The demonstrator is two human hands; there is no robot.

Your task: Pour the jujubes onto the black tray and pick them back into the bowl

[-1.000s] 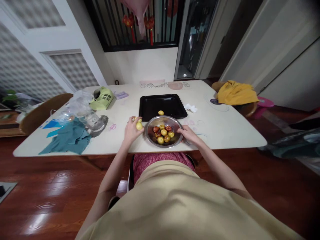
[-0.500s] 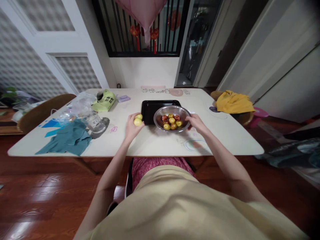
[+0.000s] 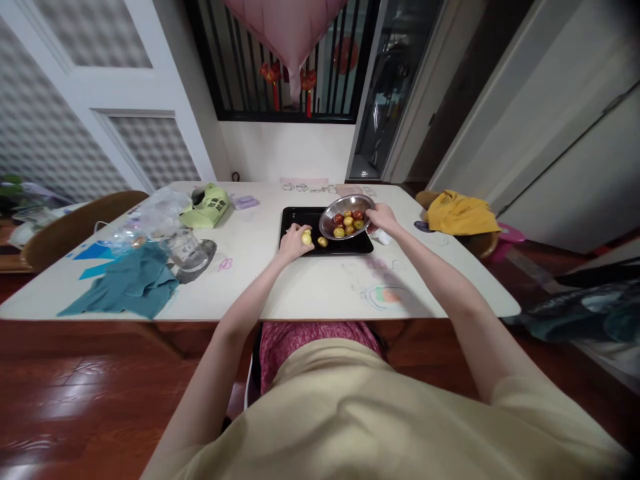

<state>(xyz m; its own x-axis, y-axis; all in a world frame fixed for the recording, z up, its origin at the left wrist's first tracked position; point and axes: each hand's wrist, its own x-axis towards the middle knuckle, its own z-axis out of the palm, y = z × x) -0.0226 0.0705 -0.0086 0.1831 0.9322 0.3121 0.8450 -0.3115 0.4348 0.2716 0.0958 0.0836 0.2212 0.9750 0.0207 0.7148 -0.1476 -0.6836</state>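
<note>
A shiny metal bowl [image 3: 334,204] hangs tilted toward the left over the right part of a black tray [image 3: 293,215]. Several small round fruits [image 3: 349,221], some yellow and some reddish, lie inside it. Gripping the bowl's right rim is my right hand [image 3: 383,219]. My left hand [image 3: 294,244] is at the tray's left part, its fingers curled around a pale yellow fruit [image 3: 306,237]. Between that hand and the bowl is another yellow fruit [image 3: 323,242], over or on the tray; which one I cannot tell.
On the left of the white table [image 3: 240,287] are a teal cloth [image 3: 125,283], a clear plastic container [image 3: 186,250], clear plastic bags [image 3: 155,217] and a green bag [image 3: 207,205]. A yellow cloth [image 3: 460,212] hangs over a chair at the right. A pink balloon [image 3: 290,33] hangs ahead.
My right hand has lifted the bowl away from me and tilted it left over the tray. My left hand has moved right over the tray, and a yellow fruit now shows beside it.
</note>
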